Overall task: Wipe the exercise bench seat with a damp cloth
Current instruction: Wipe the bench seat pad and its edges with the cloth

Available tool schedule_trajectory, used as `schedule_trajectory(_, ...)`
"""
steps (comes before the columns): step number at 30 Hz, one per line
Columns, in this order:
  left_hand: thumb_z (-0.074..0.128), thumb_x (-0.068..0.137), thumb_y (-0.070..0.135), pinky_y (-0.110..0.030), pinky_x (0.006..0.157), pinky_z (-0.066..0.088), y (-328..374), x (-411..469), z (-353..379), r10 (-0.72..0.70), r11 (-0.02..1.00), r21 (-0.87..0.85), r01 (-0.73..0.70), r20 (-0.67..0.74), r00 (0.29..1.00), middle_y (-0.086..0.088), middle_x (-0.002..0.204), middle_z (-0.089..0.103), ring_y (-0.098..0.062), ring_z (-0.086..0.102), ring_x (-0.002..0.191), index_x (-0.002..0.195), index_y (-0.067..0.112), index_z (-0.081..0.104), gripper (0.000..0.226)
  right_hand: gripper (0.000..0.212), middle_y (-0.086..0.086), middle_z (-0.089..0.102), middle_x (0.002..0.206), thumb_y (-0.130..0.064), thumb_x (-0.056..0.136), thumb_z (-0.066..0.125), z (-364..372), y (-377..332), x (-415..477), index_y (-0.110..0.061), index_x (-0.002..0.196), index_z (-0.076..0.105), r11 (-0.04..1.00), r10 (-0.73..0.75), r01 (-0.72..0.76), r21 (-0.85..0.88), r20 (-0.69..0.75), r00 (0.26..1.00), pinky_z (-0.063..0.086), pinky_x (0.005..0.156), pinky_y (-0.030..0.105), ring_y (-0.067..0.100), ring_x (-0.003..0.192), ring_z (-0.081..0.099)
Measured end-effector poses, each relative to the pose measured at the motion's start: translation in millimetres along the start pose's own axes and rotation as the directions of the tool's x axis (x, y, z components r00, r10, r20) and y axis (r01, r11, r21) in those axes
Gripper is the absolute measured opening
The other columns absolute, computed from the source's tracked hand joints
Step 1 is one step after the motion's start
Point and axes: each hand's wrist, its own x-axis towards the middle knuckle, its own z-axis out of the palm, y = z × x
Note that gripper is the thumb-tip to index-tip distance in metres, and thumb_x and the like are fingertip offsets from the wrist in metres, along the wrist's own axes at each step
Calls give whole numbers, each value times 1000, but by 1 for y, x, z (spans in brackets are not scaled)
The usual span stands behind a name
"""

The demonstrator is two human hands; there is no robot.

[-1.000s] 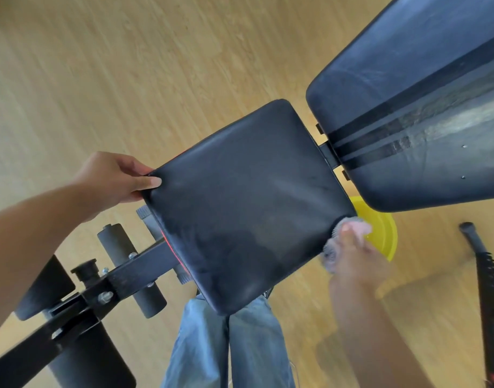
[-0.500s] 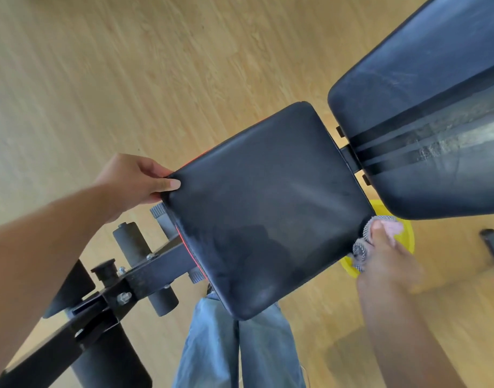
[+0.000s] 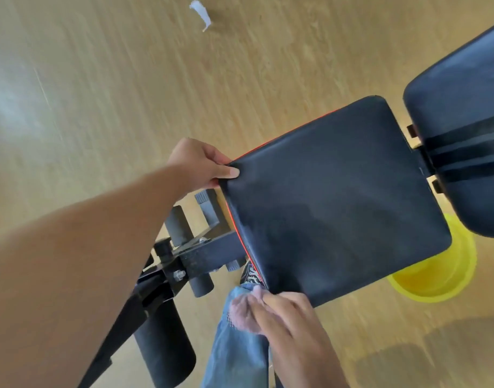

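Both hands grip: left [image 3: 196, 163] clamps seat [image 3: 338, 197] corner; right [image 3: 285, 317] bunches blurred cloth [image 3: 241, 309].

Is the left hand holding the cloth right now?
No, the left hand grips the seat corner; the right hand holds the cloth.

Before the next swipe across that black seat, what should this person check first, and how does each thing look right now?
1. Left hand steadying the seat: ok, gripping its corner.
2. Cloth in the right hand: ok, bunched under the fingers.
3. Cloth on the seat: ok, at the near edge.
4. Cloth damp: cannot tell.
5. Yellow bucket nearby: ok, on the floor beside the seat.
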Motion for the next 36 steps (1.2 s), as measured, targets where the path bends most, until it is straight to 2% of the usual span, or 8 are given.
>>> schedule_trajectory(6, 90, 66, 11, -31, 72, 62, 1, -1, -4, 17, 998, 62, -18, 8, 1000, -11, 84, 74, -24, 73, 78, 86, 4, 78, 24, 46, -3, 47, 62, 8, 89, 25, -28, 5, 131, -20, 62, 50, 694, -494, 559, -454, 264, 828, 40, 66, 34, 23, 71, 48)
schedule_trajectory(10, 63, 81, -3, -17, 49, 49, 5, 3, -5, 22, 985, 172, -11, -64, 998, -5, 74, 67, -19, 58, 64, 90, 5, 78, 19, 24, 4, 62, 71, 4, 72, 57, -41, -13, 217, -15, 75, 72, 656, -432, 517, -551, 288, 855, 46, 75, 40, 34, 97, 55)
schedule_trajectory(13, 84, 73, 11, -16, 58, 55, 10, 5, -10, -16, 988, 156, 13, 19, 1000, -4, 79, 73, -17, 69, 71, 88, 8, 79, 16, 29, 2, 59, 72, 7, 68, 51, -41, -11, 201, -15, 68, 70, 606, -445, 559, -567, 341, 828, 38, 70, 39, 31, 91, 54)
schedule_trajectory(18, 93, 61, 16, -33, 78, 62, 5, 5, -8, -27, 994, 110, 23, 40, 999, -9, 89, 77, -25, 75, 87, 81, 9, 80, 25, 33, -4, 37, 74, -3, 84, 53, -42, 7, 108, -29, 70, 69, 415, -479, 817, -399, 668, 570, 15, 65, 37, 23, 79, 31)
schedule_trajectory(24, 92, 62, 14, -28, 72, 61, 9, 5, -8, -37, 994, 103, 33, 38, 999, -10, 88, 76, -22, 74, 82, 83, 7, 79, 26, 18, 1, 50, 74, -8, 78, 64, -30, -12, 185, -19, 64, 65, 665, -369, 515, -541, 361, 856, 21, 62, 34, 25, 72, 48)
schedule_trajectory(29, 92, 62, 16, -19, 62, 59, 8, 3, -8, -35, 995, 95, 31, 41, 999, -7, 89, 76, -20, 74, 80, 86, 9, 79, 29, 68, -5, 33, 71, 5, 92, 6, -27, 16, 65, -27, 67, 60, 626, -426, 626, -464, 469, 774, 19, 58, 34, 21, 67, 31)
schedule_trajectory(32, 92, 62, 13, -19, 61, 60, 6, 2, -7, -19, 997, 72, 17, 25, 1000, -8, 89, 76, -20, 74, 79, 85, 7, 79, 27, 58, -3, 31, 71, 6, 92, 17, -30, 18, 81, -25, 73, 63, 551, -482, 670, -497, 466, 742, 17, 59, 36, 22, 69, 27)
schedule_trajectory(36, 79, 74, 4, -19, 59, 54, 4, 7, -7, -11, 988, 153, 14, -24, 1000, -2, 78, 72, -18, 66, 71, 85, 11, 80, 13, 24, -1, 54, 70, 4, 74, 61, -21, -5, 205, -18, 74, 70, 699, -462, 432, -570, 100, 881, 34, 61, 36, 25, 71, 52)
